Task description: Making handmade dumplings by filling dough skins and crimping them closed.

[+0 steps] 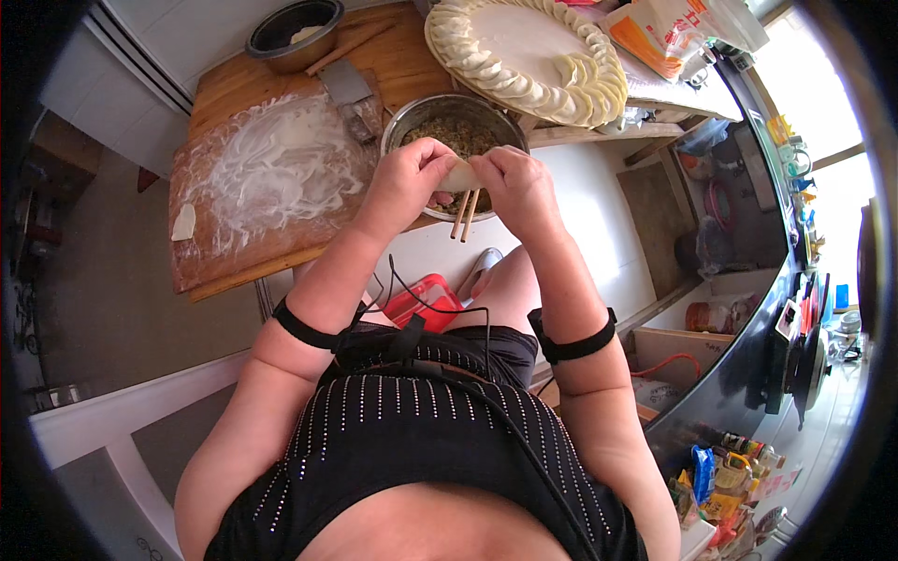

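Over a metal bowl of minced filling [449,130], my left hand [414,175] and my right hand [513,181] pinch the two sides of a pale folded dumpling [458,177]. A pair of wooden chopsticks [466,217] sticks out of the bowl's near side, just below the dumpling. Left of the bowl lies a flour-dusted wooden board [280,168], with one piece of dough [184,223] at its left edge. A round tray [519,42] beyond the bowl carries rings of overlapping folded dumplings [582,88].
A metal dough scraper [345,82], a rolling pin [351,48] and a dark bowl with dough [295,34] are at the table's far side. A flour bag [656,35] stands right of the tray. A red plastic container [423,303] is below, between the legs. A dark counter runs along the right.
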`<state>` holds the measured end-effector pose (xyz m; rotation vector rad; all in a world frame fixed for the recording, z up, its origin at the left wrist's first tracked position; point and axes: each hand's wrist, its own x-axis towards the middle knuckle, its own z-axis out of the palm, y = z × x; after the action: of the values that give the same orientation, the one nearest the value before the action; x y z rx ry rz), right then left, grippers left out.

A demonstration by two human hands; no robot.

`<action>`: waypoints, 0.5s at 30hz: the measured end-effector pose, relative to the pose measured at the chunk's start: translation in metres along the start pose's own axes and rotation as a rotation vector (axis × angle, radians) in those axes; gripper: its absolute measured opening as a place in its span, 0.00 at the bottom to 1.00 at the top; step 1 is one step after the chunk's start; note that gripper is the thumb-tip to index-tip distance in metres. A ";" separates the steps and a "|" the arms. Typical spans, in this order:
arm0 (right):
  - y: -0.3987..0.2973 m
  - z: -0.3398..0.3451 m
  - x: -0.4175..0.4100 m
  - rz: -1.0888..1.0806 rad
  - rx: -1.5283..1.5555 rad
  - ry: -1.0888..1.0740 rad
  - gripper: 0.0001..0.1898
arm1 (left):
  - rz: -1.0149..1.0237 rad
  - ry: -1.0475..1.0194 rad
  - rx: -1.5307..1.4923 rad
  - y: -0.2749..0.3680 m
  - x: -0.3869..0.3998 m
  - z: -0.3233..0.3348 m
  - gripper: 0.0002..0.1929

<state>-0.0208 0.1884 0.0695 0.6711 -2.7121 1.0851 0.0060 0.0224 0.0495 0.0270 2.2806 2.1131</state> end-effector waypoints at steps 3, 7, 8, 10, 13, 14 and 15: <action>-0.002 -0.003 -0.004 0.033 -0.044 -0.103 0.11 | 0.018 0.009 -0.036 -0.007 0.003 -0.002 0.10; 0.004 0.001 -0.007 -0.034 -0.005 -0.059 0.11 | -0.002 -0.026 -0.115 -0.008 0.005 -0.003 0.09; 0.003 -0.001 -0.007 0.012 0.033 -0.067 0.11 | -0.033 -0.038 -0.143 -0.008 0.005 -0.006 0.09; 0.002 0.000 -0.006 0.078 0.144 -0.069 0.11 | -0.049 -0.050 -0.141 -0.006 0.006 -0.009 0.09; -0.002 0.007 -0.005 0.165 0.264 -0.046 0.12 | -0.008 -0.067 -0.078 -0.005 0.007 -0.005 0.08; -0.004 0.009 -0.004 0.202 0.242 -0.041 0.12 | 0.006 -0.070 -0.072 -0.006 0.007 -0.004 0.07; -0.005 0.009 -0.003 0.238 0.219 -0.036 0.12 | 0.021 -0.074 -0.065 -0.006 0.008 -0.003 0.07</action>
<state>-0.0152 0.1799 0.0648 0.4045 -2.7831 1.4536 -0.0017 0.0197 0.0433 0.1255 2.1795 2.1565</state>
